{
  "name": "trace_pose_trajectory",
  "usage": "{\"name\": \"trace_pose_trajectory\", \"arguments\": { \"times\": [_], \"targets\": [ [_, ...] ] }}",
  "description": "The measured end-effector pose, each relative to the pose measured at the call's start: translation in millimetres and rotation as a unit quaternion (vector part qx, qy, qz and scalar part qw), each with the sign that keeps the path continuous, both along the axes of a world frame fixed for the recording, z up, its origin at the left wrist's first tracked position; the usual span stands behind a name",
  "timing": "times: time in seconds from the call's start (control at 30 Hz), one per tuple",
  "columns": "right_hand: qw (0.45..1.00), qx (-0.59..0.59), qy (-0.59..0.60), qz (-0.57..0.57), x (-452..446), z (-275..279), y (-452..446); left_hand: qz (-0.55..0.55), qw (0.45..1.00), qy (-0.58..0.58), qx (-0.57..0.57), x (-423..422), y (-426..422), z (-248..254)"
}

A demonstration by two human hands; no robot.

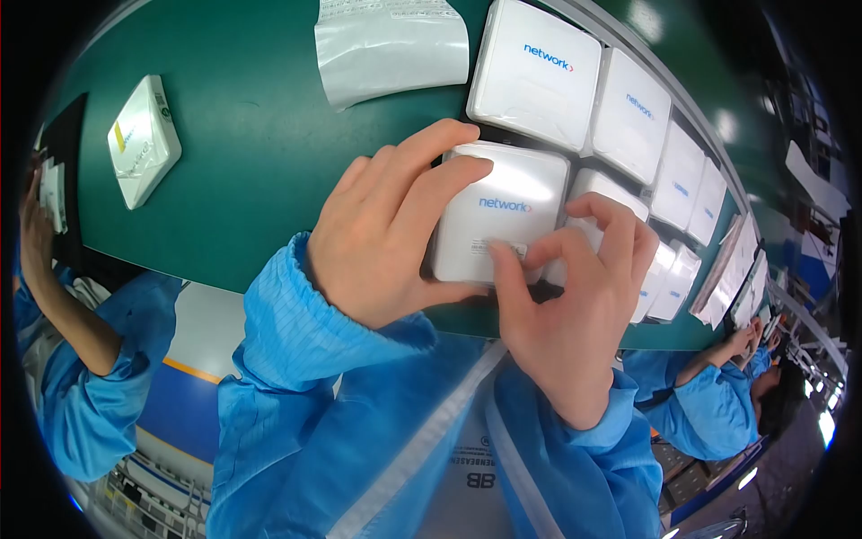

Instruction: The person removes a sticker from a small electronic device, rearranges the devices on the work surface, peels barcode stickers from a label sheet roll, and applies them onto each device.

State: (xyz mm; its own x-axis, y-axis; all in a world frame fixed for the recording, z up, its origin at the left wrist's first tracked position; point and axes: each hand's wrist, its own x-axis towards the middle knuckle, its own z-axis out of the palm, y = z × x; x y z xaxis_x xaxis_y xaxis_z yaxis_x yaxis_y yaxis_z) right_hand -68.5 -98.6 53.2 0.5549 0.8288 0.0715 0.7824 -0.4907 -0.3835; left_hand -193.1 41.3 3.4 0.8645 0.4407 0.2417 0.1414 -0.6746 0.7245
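Observation:
A square white box (507, 193) with the word "network" in blue lies between my two hands near the middle of the view. My left hand (386, 225) grips it from the left, fingers over the far edge and thumb along the near edge. My right hand (579, 287) is curled at the lower right corner. Its thumb tip rests on the face by a small printed label (512, 251), with the index finger bent close to the right edge. Whether the label is pinched or pressed I cannot tell.
Several similar white boxes (536, 72) stand in rows at the right. A clear plastic sheet (392, 54) lies at the back of the green table (242, 171). Another white box (144, 148) sits at the left. Co-workers' arms (76, 314) show at both sides.

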Motion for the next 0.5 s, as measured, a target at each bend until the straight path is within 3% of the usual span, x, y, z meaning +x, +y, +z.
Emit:
{"name": "trace_pose_trajectory", "arguments": {
  "times": [0.5],
  "targets": [
    [0.993, 0.079, 0.083, -0.019, 5.6, -14.3, -9.7, -0.005, 1.000, -0.013, -0.018, -1.9, 1.3, -3.5]
  ]
}}
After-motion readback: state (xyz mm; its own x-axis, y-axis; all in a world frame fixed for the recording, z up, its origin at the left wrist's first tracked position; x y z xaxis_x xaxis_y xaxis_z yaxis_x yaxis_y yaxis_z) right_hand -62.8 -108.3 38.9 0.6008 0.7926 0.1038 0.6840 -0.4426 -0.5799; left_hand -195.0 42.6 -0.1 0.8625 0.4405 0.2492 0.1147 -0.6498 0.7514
